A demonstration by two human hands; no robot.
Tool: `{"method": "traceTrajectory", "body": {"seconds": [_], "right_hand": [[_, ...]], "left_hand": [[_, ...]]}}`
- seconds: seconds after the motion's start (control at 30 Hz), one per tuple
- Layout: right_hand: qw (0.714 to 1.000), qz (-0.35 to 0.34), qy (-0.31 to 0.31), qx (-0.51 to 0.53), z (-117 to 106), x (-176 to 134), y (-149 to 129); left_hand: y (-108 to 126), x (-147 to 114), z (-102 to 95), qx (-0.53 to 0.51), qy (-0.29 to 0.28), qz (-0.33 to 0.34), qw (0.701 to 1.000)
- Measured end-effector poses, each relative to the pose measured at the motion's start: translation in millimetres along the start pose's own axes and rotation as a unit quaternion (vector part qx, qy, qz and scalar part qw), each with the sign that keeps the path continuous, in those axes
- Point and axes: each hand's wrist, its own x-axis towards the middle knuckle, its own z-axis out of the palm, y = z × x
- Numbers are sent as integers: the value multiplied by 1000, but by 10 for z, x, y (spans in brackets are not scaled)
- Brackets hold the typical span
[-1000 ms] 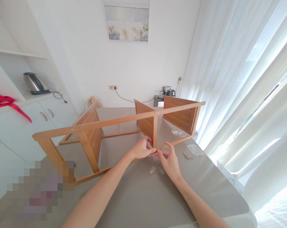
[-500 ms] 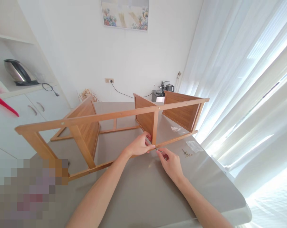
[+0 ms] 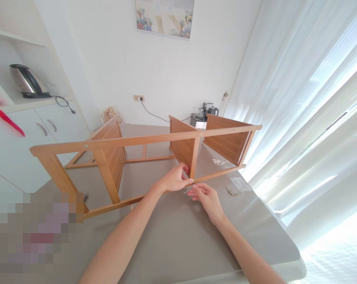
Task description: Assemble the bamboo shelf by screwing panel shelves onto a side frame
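Note:
A wooden shelf rack [image 3: 155, 139] lies on its side on the grey table [image 3: 178, 236], its panels standing upright. My left hand [image 3: 176, 177] is closed around the near lower rail where the middle shelf panel [image 3: 183, 144] meets it, thumb pressed along the joint. Just right of that joint, my right hand [image 3: 206, 197] pinches a thin metal hex key [image 3: 188, 191]; one end points toward the rail by my left thumb. Whether it sits in a screw head is too small to tell.
Several loose screws [image 3: 231, 192] lie right of my right hand, beside a clear plastic bag [image 3: 240, 184]. Curtains [image 3: 299, 118] hang along the right. A kettle [image 3: 27, 81] stands on the cabinet at left, and a coffee maker [image 3: 202, 110] is at the back.
My right hand has turned, and its fingers have shifted on the hex key, whose long arm now points left. My left hand stays at the joint. The camera view has shifted slightly.

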Motion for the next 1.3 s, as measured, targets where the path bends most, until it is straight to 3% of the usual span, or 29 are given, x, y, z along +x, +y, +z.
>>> {"method": "traceTrajectory", "body": {"seconds": [0.2,0.37,0.5,0.63,0.87,1.03,1.3], "right_hand": [[988,82,-43,126,-50,25,-15],[986,75,-44,140,-56,13,-15],[996,22,-23,84,2,-37,-29],[998,-56,19,-39,37,-45,20],[953,-165,58,-247,-38,-42,103],[932,-178,65,-308,-93,-111,107],[929,-166,119,-309,-252,-33,99]], "left_hand": [[24,6,30,3,-12,-18,1000],[27,13,40,6,-15,-27,1000],[46,-15,19,0,-24,-36,999],[78,-26,5,-4,-34,-41,999],[28,-14,39,-10,-22,-30,999],[26,-36,46,-7,-26,-31,999],[56,-35,30,-16,-19,-27,999]]}}
